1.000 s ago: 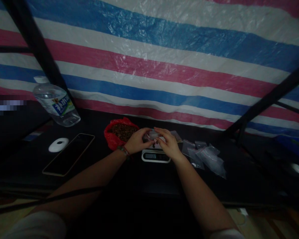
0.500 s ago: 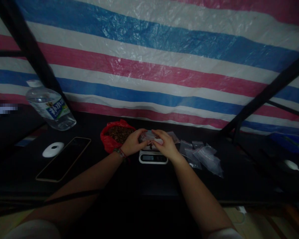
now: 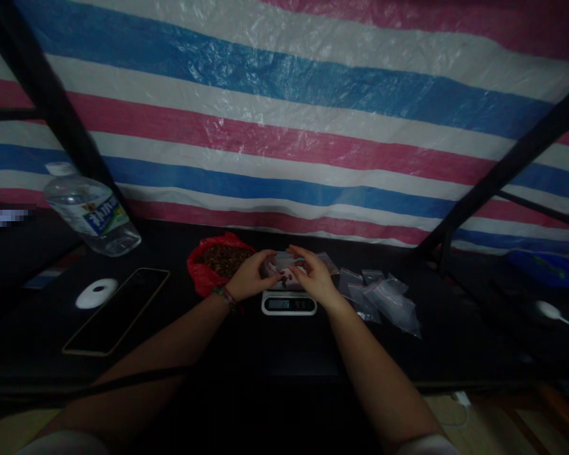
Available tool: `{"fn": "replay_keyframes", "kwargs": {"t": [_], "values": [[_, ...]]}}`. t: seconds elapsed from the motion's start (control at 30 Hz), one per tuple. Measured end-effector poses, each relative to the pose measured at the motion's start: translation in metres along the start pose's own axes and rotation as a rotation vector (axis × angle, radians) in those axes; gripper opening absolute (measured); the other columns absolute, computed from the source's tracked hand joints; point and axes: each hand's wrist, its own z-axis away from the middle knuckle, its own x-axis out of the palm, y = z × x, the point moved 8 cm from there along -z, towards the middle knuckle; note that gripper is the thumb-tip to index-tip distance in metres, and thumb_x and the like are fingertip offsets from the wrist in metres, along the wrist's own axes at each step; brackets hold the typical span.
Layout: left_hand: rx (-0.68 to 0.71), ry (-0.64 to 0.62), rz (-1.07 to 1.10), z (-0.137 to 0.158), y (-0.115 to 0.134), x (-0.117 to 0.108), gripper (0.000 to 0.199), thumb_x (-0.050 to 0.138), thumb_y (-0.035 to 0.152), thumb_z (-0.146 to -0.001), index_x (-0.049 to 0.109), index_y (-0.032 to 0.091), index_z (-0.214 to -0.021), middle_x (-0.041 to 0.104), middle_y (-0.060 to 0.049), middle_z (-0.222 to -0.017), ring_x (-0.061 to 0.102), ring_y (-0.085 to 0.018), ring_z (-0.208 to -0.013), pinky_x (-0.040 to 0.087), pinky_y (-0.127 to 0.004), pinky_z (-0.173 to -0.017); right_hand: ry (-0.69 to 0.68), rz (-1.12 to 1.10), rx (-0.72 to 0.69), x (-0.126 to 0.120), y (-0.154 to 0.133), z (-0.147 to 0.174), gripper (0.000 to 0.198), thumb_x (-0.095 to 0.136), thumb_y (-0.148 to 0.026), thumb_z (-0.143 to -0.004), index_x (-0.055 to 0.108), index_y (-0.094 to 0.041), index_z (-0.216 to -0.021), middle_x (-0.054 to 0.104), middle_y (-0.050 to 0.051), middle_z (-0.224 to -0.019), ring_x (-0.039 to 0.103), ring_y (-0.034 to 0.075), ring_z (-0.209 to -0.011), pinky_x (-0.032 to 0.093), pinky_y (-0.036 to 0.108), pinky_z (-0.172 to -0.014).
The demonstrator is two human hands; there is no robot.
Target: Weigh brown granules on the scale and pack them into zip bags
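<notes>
A small white digital scale (image 3: 289, 311) lies before me, its lit display facing my side. Over its pan, my left hand (image 3: 250, 277) and my right hand (image 3: 317, 279) curl from either side around a small clear plastic bag (image 3: 284, 258), gripping it between fingers and thumbs. A few dark seed-like pieces (image 3: 287, 278) show between my thumbs; whether they lie inside the bag or on the pan I cannot tell. Left of my left hand sits an open red plastic bag (image 3: 200, 275) filled with brown seed-like bits (image 3: 224, 258).
Several clear zip bags (image 3: 391, 303) are spread right of the scale. At the left are a phone (image 3: 118, 313), a white oval case (image 3: 96, 294) and a water bottle (image 3: 95, 212). A white spoon-shaped item (image 3: 547, 309) and blue tray (image 3: 547, 268) lie far right. Striped sheeting (image 3: 284, 139) hangs behind.
The camera view has shifted slightly. Both hands stay around the clear bag over the scale, and the dark pieces between the thumbs show more plainly.
</notes>
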Motion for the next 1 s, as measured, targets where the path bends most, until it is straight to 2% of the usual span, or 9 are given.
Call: {"fn": "replay_keyframes", "kwargs": {"t": [0.07, 0.17, 0.27, 0.47, 0.63, 0.83, 1.0], "values": [[0.02, -0.013, 0.015, 0.0, 0.002, 0.0, 0.05, 0.065, 0.034, -0.075, 0.05, 0.015, -0.12, 0.063, -0.009, -0.108, 0.061, -0.021, -0.095, 0.05, -0.034, -0.085, -0.025, 0.024, -0.003, 0.003, -0.001, 0.0, 0.05, 0.06, -0.02, -0.082, 0.05, -0.032, -0.13, 0.059, 0.006, -0.125, 0.057, 0.02, -0.11, 0.05, 0.039, -0.092], [0.006, -0.015, 0.043, 0.0, 0.001, -0.002, 0.047, 0.06, 0.03, -0.077, 0.049, 0.014, -0.12, 0.064, -0.007, -0.1, 0.062, -0.019, -0.086, 0.051, -0.033, -0.078, -0.064, 0.08, -0.032, 0.003, -0.004, -0.001, 0.055, 0.061, -0.017, -0.08, 0.049, -0.032, -0.132, 0.059, 0.006, -0.119, 0.058, 0.019, -0.106, 0.051, 0.038, -0.09], [-0.03, 0.007, 0.035, -0.001, -0.001, -0.007, 0.047, 0.059, 0.027, -0.075, 0.05, 0.014, -0.12, 0.063, -0.007, -0.098, 0.063, -0.019, -0.084, 0.051, -0.032, -0.076, -0.055, 0.157, -0.049, -0.005, -0.002, -0.004, 0.06, 0.059, -0.013, -0.077, 0.048, -0.029, -0.133, 0.058, 0.007, -0.114, 0.058, 0.019, -0.104, 0.052, 0.037, -0.087], [-0.047, -0.014, -0.064, -0.002, -0.002, -0.005, 0.051, 0.061, 0.026, -0.071, 0.051, 0.016, -0.121, 0.064, -0.008, -0.103, 0.062, -0.022, -0.092, 0.05, -0.036, -0.084, 0.179, 0.289, 0.056, -0.046, 0.032, -0.009, 0.047, 0.059, -0.018, -0.077, 0.058, -0.024, -0.123, 0.058, 0.009, -0.113, 0.057, 0.021, -0.099, 0.052, 0.038, -0.085], [-0.009, -0.028, -0.147, -0.003, 0.001, 0.0, 0.047, 0.062, 0.03, -0.072, 0.054, 0.016, -0.117, 0.062, -0.011, -0.112, 0.059, -0.026, -0.102, 0.047, -0.041, -0.092, 0.29, 0.343, 0.12, -0.062, 0.062, -0.005, 0.033, 0.054, -0.021, -0.079, 0.065, -0.019, -0.11, 0.063, 0.011, -0.108, 0.057, 0.023, -0.097, 0.047, 0.043, -0.091], [0.016, -0.087, -0.159, -0.004, 0.008, 0.008, 0.041, 0.063, 0.034, -0.072, 0.058, 0.015, -0.109, 0.063, -0.011, -0.104, 0.06, -0.027, -0.097, 0.047, -0.04, -0.088, 0.267, 0.31, 0.137, -0.057, 0.086, -0.007, 0.034, 0.049, -0.02, -0.08, 0.066, -0.019, -0.11, 0.065, 0.01, -0.113, 0.058, 0.021, -0.105, 0.043, 0.043, -0.098], [0.016, -0.105, -0.16, -0.003, 0.011, 0.011, 0.042, 0.065, 0.033, -0.07, 0.058, 0.016, -0.108, 0.064, -0.01, -0.099, 0.061, -0.026, -0.092, 0.048, -0.039, -0.083, 0.226, 0.283, 0.112, -0.045, 0.09, -0.013, 0.034, 0.048, -0.022, -0.083, 0.065, -0.019, -0.111, 0.064, 0.01, -0.116, 0.056, 0.02, -0.111, 0.04, 0.043, -0.102]]}}
